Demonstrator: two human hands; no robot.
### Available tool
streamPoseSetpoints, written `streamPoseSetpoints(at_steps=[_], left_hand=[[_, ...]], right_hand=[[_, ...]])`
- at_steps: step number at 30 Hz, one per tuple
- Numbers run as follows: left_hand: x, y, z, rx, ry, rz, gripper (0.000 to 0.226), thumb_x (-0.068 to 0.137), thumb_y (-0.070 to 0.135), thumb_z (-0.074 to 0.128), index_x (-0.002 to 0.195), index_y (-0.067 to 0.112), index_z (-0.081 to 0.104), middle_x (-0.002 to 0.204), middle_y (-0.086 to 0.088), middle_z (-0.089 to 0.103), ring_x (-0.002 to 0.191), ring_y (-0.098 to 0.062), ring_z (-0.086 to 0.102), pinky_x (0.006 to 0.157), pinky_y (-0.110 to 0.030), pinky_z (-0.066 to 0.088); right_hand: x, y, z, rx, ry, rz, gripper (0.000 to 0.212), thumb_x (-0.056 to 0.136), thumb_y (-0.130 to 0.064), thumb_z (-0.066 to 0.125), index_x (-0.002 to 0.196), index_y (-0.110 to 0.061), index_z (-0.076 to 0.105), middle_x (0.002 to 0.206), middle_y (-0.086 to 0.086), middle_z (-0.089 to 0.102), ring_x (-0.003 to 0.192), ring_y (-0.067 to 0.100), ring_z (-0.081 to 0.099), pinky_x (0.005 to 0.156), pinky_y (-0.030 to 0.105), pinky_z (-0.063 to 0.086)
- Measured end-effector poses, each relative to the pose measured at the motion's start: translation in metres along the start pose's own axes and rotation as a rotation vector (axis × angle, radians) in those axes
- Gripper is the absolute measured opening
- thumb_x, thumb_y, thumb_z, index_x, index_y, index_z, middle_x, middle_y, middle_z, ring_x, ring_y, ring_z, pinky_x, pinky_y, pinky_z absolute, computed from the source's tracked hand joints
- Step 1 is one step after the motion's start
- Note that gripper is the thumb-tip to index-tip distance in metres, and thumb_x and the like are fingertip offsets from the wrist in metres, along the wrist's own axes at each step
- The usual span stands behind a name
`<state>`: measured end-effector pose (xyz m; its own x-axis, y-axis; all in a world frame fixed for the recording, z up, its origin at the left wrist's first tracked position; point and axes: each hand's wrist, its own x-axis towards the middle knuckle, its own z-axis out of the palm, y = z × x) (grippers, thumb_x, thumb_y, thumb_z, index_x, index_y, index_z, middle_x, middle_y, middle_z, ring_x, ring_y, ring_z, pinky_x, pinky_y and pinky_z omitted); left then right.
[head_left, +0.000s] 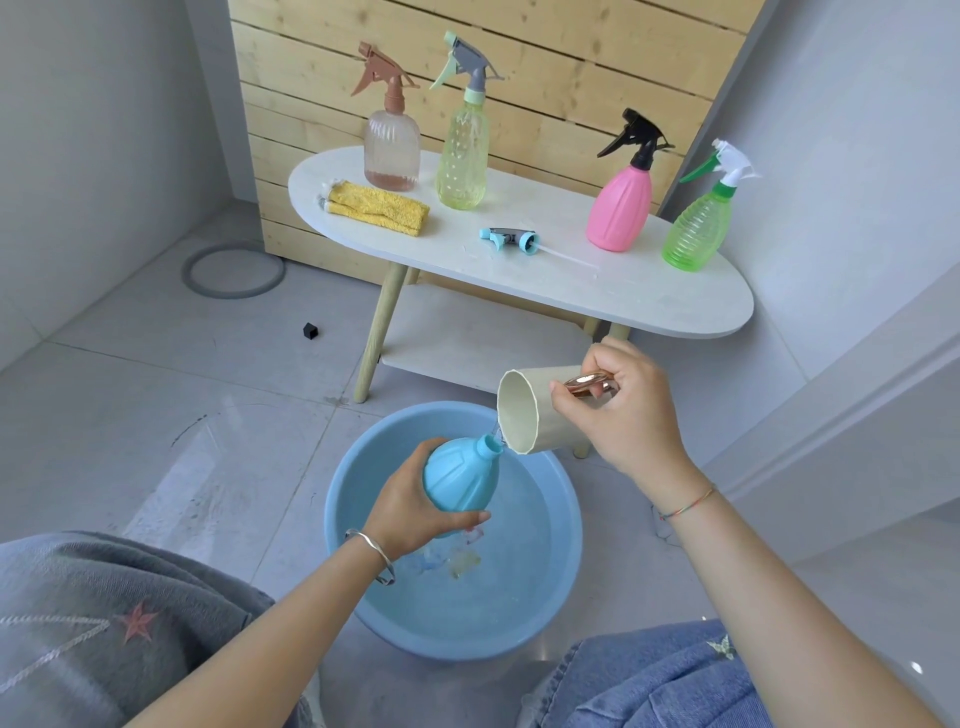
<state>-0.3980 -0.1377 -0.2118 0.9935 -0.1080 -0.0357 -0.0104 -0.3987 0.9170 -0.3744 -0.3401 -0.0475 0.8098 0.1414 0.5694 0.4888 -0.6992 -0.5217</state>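
My left hand (415, 512) grips a blue bottle (461, 475) without its spray head, tilted over a blue basin (561, 545) that holds water. My right hand (623, 410) holds a cream cup (530, 415) by its shiny copper-coloured handle (589, 385). The cup is tipped on its side, its rim just above the bottle's open neck (489, 446), and a thin stream of water runs between them. The bottle's blue spray head (511, 240) with its tube lies on the white oval table (675, 306).
On the table stand a peach spray bottle (392, 140), a yellow-green one (462, 150), a pink one (621, 202) and a green one (698, 223), plus a folded yellow cloth (376, 208). A grey ring (234, 271) and a small black cube (310, 330) lie on the tiled floor.
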Motion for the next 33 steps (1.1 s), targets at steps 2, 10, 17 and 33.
streamPoseSetpoints(at_steps=[2, 10, 17, 33], left_hand=[[0.000, 0.001, 0.000, 0.004, 0.004, 0.006, 0.085, 0.053, 0.047, 0.091, 0.122, 0.038, 0.044, 0.109, 0.024, 0.055, 0.100, 0.003, 0.055, 0.079, -0.018, 0.049], [0.000, -0.001, 0.001, 0.002, -0.005, 0.000, 0.086, 0.051, 0.049, 0.090, 0.123, 0.037, 0.044, 0.109, 0.022, 0.057, 0.100, 0.000, 0.057, 0.078, -0.017, 0.048], [0.000, 0.000, 0.001, 0.007, -0.004, -0.002, 0.086, 0.052, 0.049, 0.091, 0.123, 0.036, 0.045, 0.109, 0.022, 0.057, 0.100, 0.000, 0.057, 0.079, -0.018, 0.049], [-0.001, 0.000, 0.001, 0.005, -0.010, -0.018, 0.084, 0.053, 0.047, 0.091, 0.122, 0.037, 0.044, 0.107, 0.022, 0.057, 0.098, 0.001, 0.057, 0.076, -0.017, 0.049]], right_hand=[[0.001, 0.000, 0.001, -0.013, -0.008, -0.023, 0.038, 0.070, -0.015, 0.071, 0.056, -0.014, 0.036, 0.057, -0.007, 0.033, 0.058, 0.013, 0.033, 0.054, 0.024, 0.026], [0.000, -0.003, 0.004, -0.072, -0.028, -0.107, 0.038, 0.069, -0.016, 0.071, 0.058, -0.018, 0.034, 0.059, -0.009, 0.034, 0.060, 0.012, 0.033, 0.063, 0.023, 0.029], [-0.001, -0.004, 0.007, -0.127, -0.056, -0.192, 0.035, 0.069, -0.020, 0.070, 0.060, -0.019, 0.036, 0.061, -0.007, 0.035, 0.063, 0.011, 0.028, 0.065, 0.028, 0.028], [-0.003, -0.006, 0.013, -0.142, -0.059, -0.228, 0.035, 0.069, -0.018, 0.071, 0.059, -0.017, 0.037, 0.060, -0.007, 0.034, 0.063, 0.010, 0.027, 0.065, 0.026, 0.027]])
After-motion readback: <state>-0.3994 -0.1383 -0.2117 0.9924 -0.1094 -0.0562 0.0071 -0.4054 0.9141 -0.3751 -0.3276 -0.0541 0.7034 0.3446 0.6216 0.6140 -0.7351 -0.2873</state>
